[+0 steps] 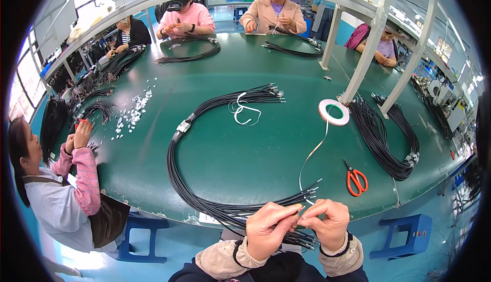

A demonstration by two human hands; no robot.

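Head view, looking down on a round green worktable (pixel 240 149). Left hand (pixel 268 230) and right hand (pixel 327 223) meet at the near rim, at six o'clock, fingertips pressed together on the near end of a black wire harness (pixel 176 179); both hands pinch it, with no spread visible. A strand of white tape (pixel 312 154) runs from the pinch point toward one o'clock, up to a tape roll (pixel 333 111) lying flat on the table. The harness's long axis leaves the grip toward ten o'clock, loops round the table's middle past a white connector (pixel 183 126), and ends in a fan of terminals (pixel 273 94) at twelve o'clock. Loose wire tips project just beyond the fingers toward one o'clock. The left hand is nearer the harness body; the right hand is nearer the tape and tips. Red-handled scissors (pixel 356 178) lie at two o'clock from the right hand, apart from it. A white cord (pixel 244 112) lies beside the far terminals. Other workers sit around the rim with further wire bundles (pixel 383 139).
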